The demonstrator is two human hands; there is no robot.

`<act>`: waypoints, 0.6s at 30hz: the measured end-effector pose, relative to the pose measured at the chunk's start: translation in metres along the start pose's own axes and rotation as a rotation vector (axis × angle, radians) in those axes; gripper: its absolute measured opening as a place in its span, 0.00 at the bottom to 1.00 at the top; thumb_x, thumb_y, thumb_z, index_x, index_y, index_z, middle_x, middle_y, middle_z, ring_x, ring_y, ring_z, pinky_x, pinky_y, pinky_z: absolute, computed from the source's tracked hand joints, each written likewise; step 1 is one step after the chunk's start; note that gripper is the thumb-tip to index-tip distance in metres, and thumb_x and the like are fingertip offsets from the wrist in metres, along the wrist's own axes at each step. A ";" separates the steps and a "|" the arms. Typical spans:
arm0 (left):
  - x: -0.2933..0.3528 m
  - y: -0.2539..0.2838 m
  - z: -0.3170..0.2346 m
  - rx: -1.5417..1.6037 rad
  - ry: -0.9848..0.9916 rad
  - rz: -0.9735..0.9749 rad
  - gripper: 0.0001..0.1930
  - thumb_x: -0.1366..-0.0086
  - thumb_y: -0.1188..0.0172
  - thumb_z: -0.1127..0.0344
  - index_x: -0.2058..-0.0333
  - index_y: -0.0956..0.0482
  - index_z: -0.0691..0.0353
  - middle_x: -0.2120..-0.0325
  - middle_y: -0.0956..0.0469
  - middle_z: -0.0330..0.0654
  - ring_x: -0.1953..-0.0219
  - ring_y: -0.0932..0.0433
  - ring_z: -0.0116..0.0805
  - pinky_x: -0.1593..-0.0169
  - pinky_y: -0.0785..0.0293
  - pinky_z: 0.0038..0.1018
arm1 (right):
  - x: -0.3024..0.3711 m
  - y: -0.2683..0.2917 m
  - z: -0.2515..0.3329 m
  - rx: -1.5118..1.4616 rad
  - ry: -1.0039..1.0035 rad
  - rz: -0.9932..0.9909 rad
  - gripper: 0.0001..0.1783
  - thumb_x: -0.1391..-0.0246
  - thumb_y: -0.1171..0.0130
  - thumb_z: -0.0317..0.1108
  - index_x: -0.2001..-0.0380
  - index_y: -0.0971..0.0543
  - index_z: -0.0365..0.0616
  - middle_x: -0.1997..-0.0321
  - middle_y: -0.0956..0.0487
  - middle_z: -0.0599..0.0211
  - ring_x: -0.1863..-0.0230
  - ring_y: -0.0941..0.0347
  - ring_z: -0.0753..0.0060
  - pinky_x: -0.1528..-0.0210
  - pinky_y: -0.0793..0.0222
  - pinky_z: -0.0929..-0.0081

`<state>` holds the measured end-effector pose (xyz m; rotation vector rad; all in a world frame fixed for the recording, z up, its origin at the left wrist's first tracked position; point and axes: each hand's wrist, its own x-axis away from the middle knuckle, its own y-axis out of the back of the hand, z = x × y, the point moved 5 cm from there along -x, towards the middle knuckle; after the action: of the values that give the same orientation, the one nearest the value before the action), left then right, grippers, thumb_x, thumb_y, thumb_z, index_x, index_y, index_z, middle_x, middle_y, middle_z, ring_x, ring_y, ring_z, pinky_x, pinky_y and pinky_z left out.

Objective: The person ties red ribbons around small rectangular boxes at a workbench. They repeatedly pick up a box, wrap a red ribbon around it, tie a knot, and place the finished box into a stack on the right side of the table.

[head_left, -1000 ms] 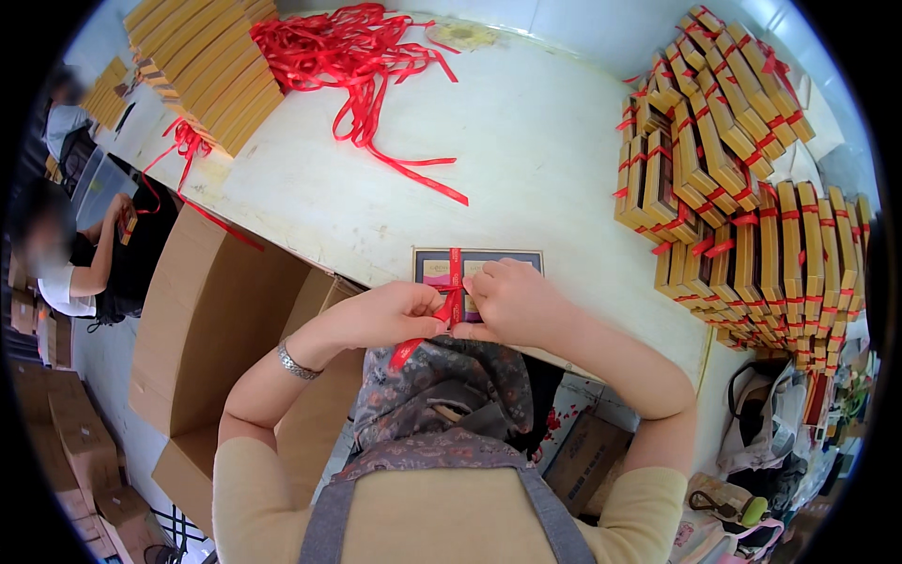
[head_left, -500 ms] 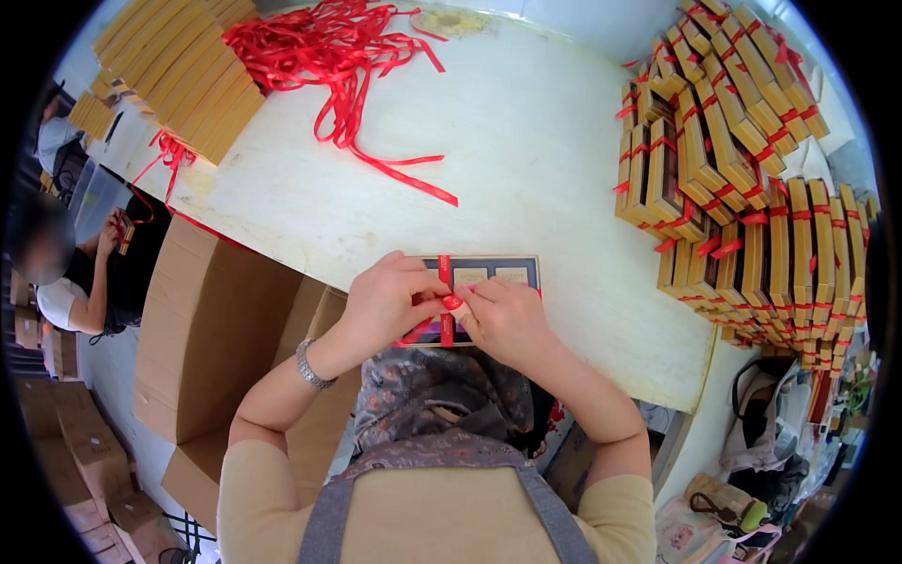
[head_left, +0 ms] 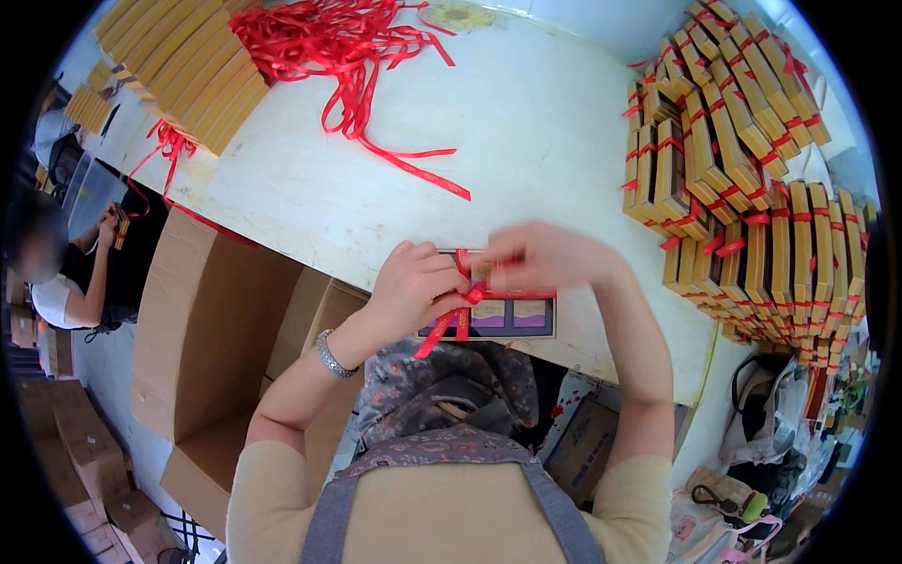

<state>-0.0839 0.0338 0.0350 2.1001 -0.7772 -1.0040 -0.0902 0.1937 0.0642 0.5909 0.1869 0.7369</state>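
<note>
A flat gift box (head_left: 537,332) with a gold edge lies at the table's near side, showing cream and purple packets in dark compartments. Red ribbon (head_left: 461,324) crosses it, gathered at a knot near its left part, with one tail slanting off the near edge. My left hand (head_left: 418,287) is closed, its fingertips pinching the ribbon at the knot. Over the box's far right part hovers my right hand (head_left: 550,256), smeared by motion. A bit of red shows by its fingertips, but whether they grip the ribbon is not clear.
Loose red ribbons (head_left: 319,42) are heaped at the far left, beside a stack of gold boxes (head_left: 183,66). Many ribbon-tied boxes (head_left: 723,169) are piled on the right. An open carton (head_left: 202,329) stands left below the table edge. A co-worker (head_left: 75,273) handles a box farther left.
My right hand has left the knot and moved up and to the right. The box has shifted slightly right, and my left hand has moved right with it, still at the knot.
</note>
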 end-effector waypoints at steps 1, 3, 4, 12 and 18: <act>0.000 0.001 -0.002 0.014 -0.033 -0.044 0.09 0.56 0.32 0.66 0.75 0.22 0.54 0.76 0.29 0.32 0.67 0.28 0.34 0.62 0.32 0.33 | -0.012 0.013 -0.008 -0.182 -0.108 -0.088 0.13 0.44 0.47 0.30 0.60 0.18 0.37 0.81 0.30 0.74 0.80 0.36 0.79 0.76 0.39 0.78; -0.004 0.003 -0.005 0.044 -0.102 -0.139 0.09 0.53 0.33 0.63 0.74 0.23 0.55 0.73 0.26 0.32 0.66 0.28 0.34 0.62 0.32 0.32 | -0.036 0.024 -0.021 -0.541 -0.322 -0.267 0.14 0.42 0.49 0.30 0.57 0.19 0.38 0.81 0.34 0.78 0.80 0.43 0.84 0.78 0.43 0.82; -0.005 0.002 -0.007 0.041 -0.176 -0.121 0.09 0.55 0.33 0.66 0.74 0.23 0.56 0.72 0.26 0.33 0.66 0.27 0.35 0.61 0.32 0.32 | -0.041 0.017 -0.033 -0.581 -0.396 -0.280 0.14 0.41 0.50 0.30 0.56 0.20 0.37 0.81 0.35 0.79 0.80 0.44 0.85 0.78 0.45 0.83; -0.006 -0.008 0.001 0.157 -0.133 0.026 0.11 0.55 0.32 0.69 0.73 0.25 0.56 0.74 0.22 0.34 0.67 0.24 0.34 0.64 0.31 0.31 | -0.041 0.001 -0.055 -0.970 -0.383 -0.641 0.15 0.40 0.50 0.29 0.55 0.23 0.32 0.81 0.41 0.83 0.83 0.52 0.88 0.81 0.53 0.85; -0.008 -0.008 0.003 0.354 0.252 -0.113 0.17 0.50 0.30 0.68 0.63 0.27 0.61 0.80 0.21 0.35 0.77 0.25 0.37 0.68 0.30 0.31 | -0.007 -0.015 0.041 -0.594 -0.370 -0.701 0.16 0.43 0.49 0.28 0.52 0.23 0.40 0.79 0.34 0.77 0.80 0.40 0.82 0.78 0.42 0.80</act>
<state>-0.0888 0.0433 0.0307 2.5384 -0.7570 -0.6741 -0.0719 0.1618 0.0885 0.0600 -0.1675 -0.0219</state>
